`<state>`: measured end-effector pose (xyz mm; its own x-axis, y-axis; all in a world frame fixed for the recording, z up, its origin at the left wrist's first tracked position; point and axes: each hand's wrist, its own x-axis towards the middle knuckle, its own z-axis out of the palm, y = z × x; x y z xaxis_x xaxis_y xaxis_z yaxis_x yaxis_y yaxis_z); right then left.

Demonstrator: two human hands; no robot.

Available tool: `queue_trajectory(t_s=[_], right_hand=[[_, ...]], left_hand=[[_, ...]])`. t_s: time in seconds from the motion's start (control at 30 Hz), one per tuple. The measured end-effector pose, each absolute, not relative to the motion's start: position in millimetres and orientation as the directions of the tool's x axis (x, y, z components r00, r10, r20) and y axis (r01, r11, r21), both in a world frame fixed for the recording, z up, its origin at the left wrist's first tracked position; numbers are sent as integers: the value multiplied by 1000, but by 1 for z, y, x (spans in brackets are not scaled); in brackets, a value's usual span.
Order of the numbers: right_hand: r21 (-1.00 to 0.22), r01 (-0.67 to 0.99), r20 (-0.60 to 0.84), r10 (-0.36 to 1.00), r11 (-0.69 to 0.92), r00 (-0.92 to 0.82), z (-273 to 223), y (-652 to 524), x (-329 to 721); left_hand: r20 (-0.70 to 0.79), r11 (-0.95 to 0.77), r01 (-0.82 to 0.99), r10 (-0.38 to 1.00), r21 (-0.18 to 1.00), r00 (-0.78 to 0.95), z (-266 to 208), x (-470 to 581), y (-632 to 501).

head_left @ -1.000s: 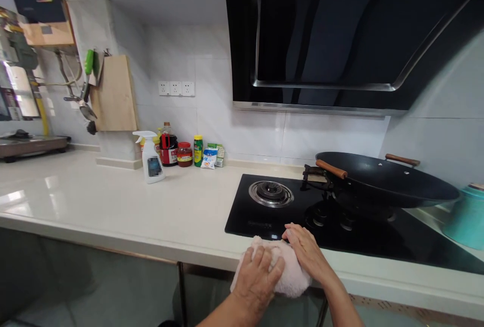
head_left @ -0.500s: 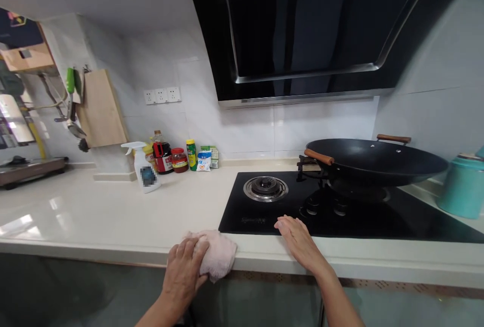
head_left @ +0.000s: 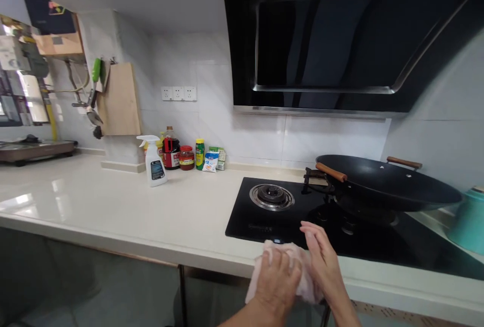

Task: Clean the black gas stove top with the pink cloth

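Observation:
A crumpled pale pink cloth (head_left: 308,279) lies over the front edge of the white counter (head_left: 124,223), by the stove's front rim. My left hand (head_left: 278,279) presses on the cloth from above, its fingers curled over it. Right beside the cloth is my right hand (head_left: 324,261), its fingers stretched out together and holding nothing; whether its palm side touches the cloth is hidden. The black glass gas stove (head_left: 257,223) is just beyond both hands, with a bare burner (head_left: 271,197) on its left half.
A black wok (head_left: 389,185) with wooden handles sits on the right burner. A turquoise canister (head_left: 469,221) stands far right. A white spray bottle (head_left: 154,163), a red-lidded jar (head_left: 186,158) and several seasonings line the back left. The range hood (head_left: 321,44) hangs above the stove.
My left hand has moved the cloth rightward along the counter edge, close to my right hand. My right hand has tilted more upright. The view has shifted slightly left.

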<state>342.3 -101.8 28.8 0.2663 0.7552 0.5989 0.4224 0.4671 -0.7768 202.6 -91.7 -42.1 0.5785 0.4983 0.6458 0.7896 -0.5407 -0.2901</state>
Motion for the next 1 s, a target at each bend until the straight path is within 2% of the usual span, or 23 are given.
queue_trajectory(t_s=[0.1, 0.2, 0.3, 0.43, 0.6, 0.73, 0.8, 0.9, 1.0], right_hand=[[-754, 448, 627, 732, 481, 269, 21, -121, 341], [-752, 524, 585, 771, 400, 252, 0, -127, 344], [-762, 556, 537, 803, 333, 256, -24, -121, 356], [-745, 573, 539, 814, 341, 215, -48, -114, 373], [-615, 698, 706, 651, 367, 280, -66, -113, 378], [-463, 810, 739, 661, 361, 129, -70, -119, 373], [-366, 871, 722, 690, 328, 44, -71, -126, 372], [-212, 939, 687, 725, 271, -54, -77, -134, 375], [-152, 960, 673, 736, 234, -73, -83, -132, 374]], left_hand=[[671, -589, 766, 461, -258, 581, -42, 247, -91], [665, -627, 748, 466, -217, 584, -39, 263, -93], [643, -696, 686, 429, -213, 635, -36, 252, -94], [579, -818, 549, 368, -170, 728, -28, 216, -94], [537, -889, 454, 358, -54, 764, -7, 174, -104], [521, -907, 417, 383, 56, 763, 9, 148, -106], [550, -894, 421, 432, 154, 715, 15, 128, -95], [631, -797, 538, 572, 276, 524, 24, 75, -66], [650, -640, 720, 672, 269, 354, 32, 0, -35]])
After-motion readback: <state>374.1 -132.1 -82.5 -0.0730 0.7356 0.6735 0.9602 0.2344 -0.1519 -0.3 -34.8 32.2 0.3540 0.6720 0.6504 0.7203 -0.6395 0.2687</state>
